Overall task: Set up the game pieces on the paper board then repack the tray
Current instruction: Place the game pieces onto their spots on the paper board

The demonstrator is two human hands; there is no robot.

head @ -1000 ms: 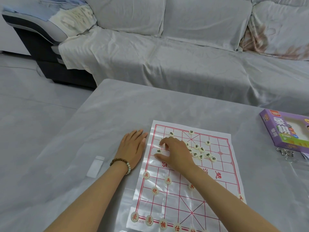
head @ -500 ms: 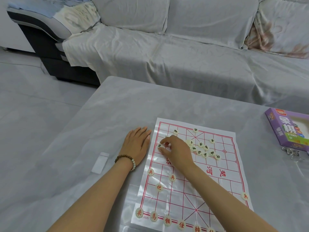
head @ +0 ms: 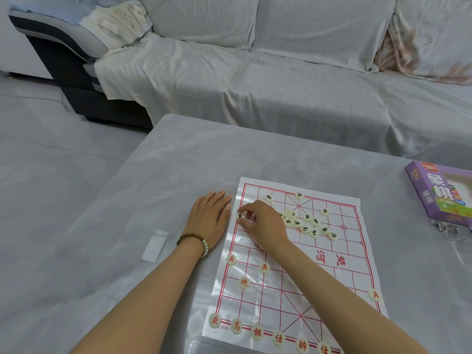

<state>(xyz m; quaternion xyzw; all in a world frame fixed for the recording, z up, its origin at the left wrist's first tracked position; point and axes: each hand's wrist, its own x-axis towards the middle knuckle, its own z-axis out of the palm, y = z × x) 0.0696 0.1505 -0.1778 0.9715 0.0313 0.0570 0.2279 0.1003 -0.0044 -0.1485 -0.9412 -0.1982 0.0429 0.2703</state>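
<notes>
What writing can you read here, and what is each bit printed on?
"象棋", "XIANG": purple box; its smaller print is blurred.
"楚河", "0cm": paper board.
"車", "馬", "相", "仕", "帥", "兵", "炮": red pieces.
Black pieces: too small, upside down.

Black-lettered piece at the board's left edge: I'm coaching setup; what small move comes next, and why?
Probably seat it on the crossing and release: the right hand pinches the black-lettered piece at the left border of the paper board, and loose black pieces cluster nearby.
</notes>
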